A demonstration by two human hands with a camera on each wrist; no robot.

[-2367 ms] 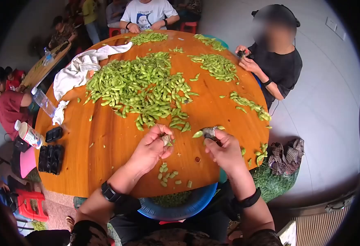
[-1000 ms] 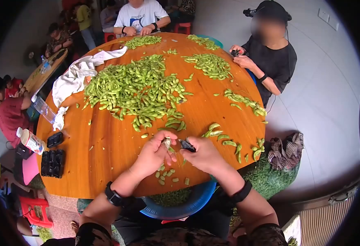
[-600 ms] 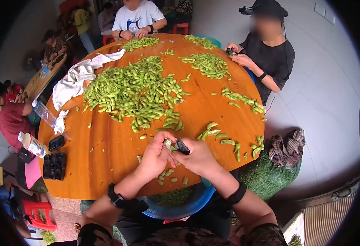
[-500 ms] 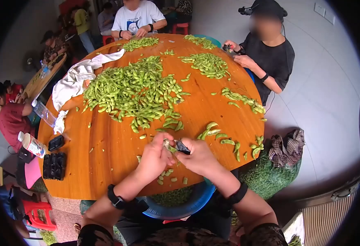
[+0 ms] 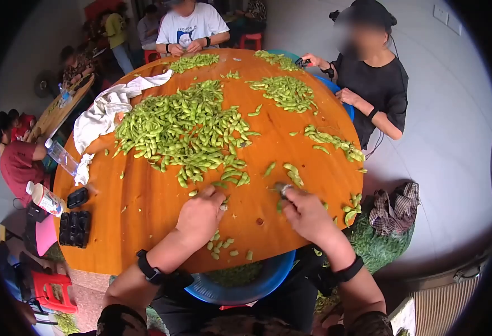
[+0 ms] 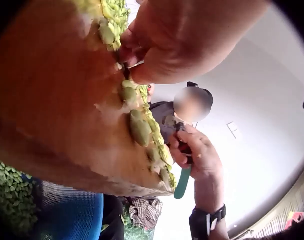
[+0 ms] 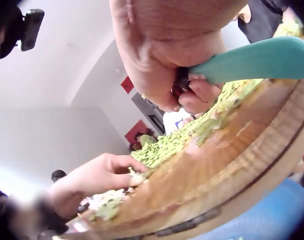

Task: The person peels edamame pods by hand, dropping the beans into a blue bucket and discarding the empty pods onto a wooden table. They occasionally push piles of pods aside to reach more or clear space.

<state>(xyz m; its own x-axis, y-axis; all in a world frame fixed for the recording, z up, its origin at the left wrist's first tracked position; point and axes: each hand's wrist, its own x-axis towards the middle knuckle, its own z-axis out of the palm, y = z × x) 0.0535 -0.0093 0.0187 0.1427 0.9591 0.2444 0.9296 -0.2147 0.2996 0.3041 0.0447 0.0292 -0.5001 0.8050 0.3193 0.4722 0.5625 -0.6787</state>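
In the head view my left hand point(image 5: 201, 217) has its fingers curled at the near edge of the green soybean pod heap point(image 5: 181, 123). It pinches a green pod point(image 5: 226, 200) between thumb and fingertips; a pale patch shows at the thumb. My right hand point(image 5: 307, 218), apart from it to the right, grips a small tool whose dark grey tip point(image 5: 282, 189) shows at the fingertips. The tool's teal handle point(image 7: 257, 60) sticks out of the fist in the right wrist view. Several shelled beans point(image 5: 218, 246) lie on the round wooden table point(image 5: 162, 196) between my forearms.
Opened pods point(image 5: 293, 173) lie beyond my right hand, more pods point(image 5: 352, 210) at the right edge. A blue basin point(image 5: 246, 285) stands below the table edge. Black trays point(image 5: 75, 228), bottles point(image 5: 45, 199) and a white cloth point(image 5: 108, 106) are left. Another person point(image 5: 372, 73) works at right.
My hands were together over the beans with the tool against a pod; they have now separated, the right hand moving right with the tool. The person at right has spread their hands apart.
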